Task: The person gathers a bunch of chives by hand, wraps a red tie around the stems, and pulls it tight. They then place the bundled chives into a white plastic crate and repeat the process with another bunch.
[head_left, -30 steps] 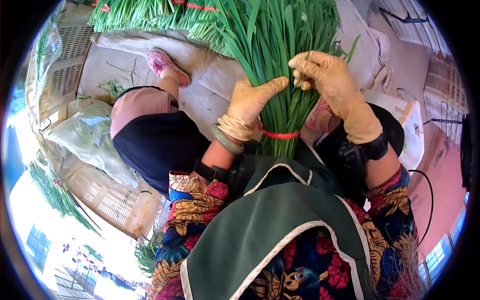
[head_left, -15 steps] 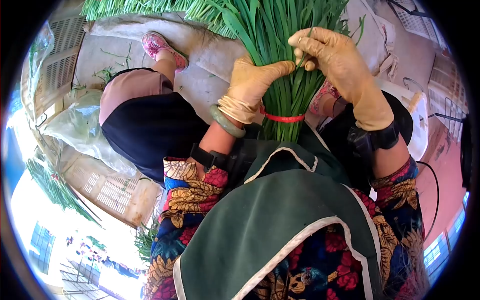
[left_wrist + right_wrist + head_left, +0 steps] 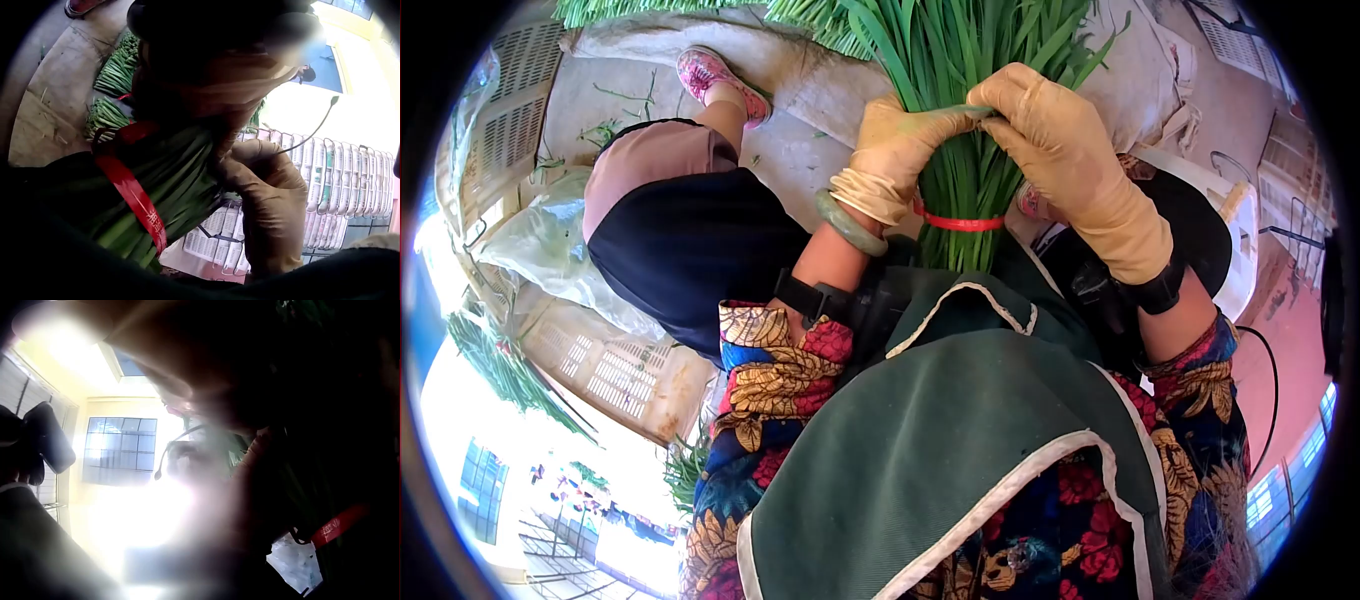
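Note:
A thick bundle of green garlic chives (image 3: 968,185) stands leaf-up at the lap, its lower end bound by a red printed band (image 3: 962,222). My gloved left hand (image 3: 900,145) grips the bundle above the band, thumb across its front. Close beside that thumb, the gloved right hand (image 3: 1075,160) has its thumb and fingertips pinched together over the leaves. In the left wrist view a thin stalk with a bud (image 3: 334,100) sticks out from the right hand's pinch. The right wrist view is dark and blurred, with the red band (image 3: 339,526) showing at its edge.
More chive bundles (image 3: 820,22) lie on a pale sheet ahead. Plastic crates (image 3: 615,385) and a clear plastic bag (image 3: 560,250) are on the left. A white stool-like piece (image 3: 1245,250) stands at the right, by the knee. A green apron (image 3: 940,430) covers the lap.
The right hand has closed its fingertips in towards the left thumb, over the bundle. The left hand keeps its grip on the chives. The view has shifted slightly.

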Tool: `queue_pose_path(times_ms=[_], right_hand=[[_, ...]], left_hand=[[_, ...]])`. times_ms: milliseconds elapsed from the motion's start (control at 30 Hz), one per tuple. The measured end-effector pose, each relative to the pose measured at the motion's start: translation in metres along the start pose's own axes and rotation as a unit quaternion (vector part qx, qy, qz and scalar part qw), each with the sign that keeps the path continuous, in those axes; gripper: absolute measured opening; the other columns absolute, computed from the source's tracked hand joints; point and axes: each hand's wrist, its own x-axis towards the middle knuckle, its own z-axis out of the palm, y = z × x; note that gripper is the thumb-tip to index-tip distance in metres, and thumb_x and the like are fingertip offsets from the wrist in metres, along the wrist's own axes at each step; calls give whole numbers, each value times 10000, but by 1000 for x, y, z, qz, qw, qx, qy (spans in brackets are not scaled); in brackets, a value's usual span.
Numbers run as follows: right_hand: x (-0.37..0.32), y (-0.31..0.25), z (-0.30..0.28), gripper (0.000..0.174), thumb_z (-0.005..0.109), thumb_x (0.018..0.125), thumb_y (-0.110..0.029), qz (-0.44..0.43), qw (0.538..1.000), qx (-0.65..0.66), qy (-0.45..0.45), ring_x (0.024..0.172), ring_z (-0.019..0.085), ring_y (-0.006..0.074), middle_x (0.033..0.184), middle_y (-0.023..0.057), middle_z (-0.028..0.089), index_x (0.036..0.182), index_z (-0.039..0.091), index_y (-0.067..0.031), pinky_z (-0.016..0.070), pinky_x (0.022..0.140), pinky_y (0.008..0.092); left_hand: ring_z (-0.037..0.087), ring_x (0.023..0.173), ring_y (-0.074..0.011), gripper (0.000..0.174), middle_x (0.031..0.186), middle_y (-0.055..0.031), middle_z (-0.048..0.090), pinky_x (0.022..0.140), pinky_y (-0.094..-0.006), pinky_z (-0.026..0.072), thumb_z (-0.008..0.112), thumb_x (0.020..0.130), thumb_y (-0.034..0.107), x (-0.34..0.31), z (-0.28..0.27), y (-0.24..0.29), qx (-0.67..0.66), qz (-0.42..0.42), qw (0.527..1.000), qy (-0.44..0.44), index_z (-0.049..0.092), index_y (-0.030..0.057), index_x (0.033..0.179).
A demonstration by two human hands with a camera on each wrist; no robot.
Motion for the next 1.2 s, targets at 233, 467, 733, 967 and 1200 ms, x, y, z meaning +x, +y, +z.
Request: queue_pose_path(times_ms=[233,467,733,967,1200], right_hand=[[-7,-5,6,84,539,850,-70,-75,992,-50,-82,771,592,331,811,121,553,916,581,-39,482,648,394],[-8,3,2,124,537,865,-54,37,990,86,-103,808,621,259,828,94,592,965,608,-34,488,698,342],[11,38,-30,117,559,884,-50,228,775,583,90,873,612,172,916,61,630,986,614,-33,470,778,306],[32,12,-39,134,557,917,-107,224,788,568,76,658,513,99,782,17,582,989,636,-27,417,621,233],[46,-8,-28,189,628,922,-121,301,831,465,59,594,439,27,692,-41,521,1078,638,-14,337,525,175]], left_hand=[[670,717,-165,236,878,-101,705,633,-293,549,762,748,38,2,-4,-3,7,-37,999,17,679,-49,951],[674,724,-171,257,880,-112,707,642,-296,554,759,743,36,2,-5,-6,-3,-27,1000,-2,677,-55,969],[671,767,-180,319,927,-108,708,705,-310,552,763,749,48,2,1,1,29,16,999,9,668,-35,1042],[639,889,-162,358,1023,-76,681,796,-306,525,725,818,85,-4,3,9,34,17,999,-21,621,-7,1148],[584,1014,-130,330,1095,-32,647,897,-300,471,657,921,186,-10,6,9,-7,8,994,-108,606,21,1202]])
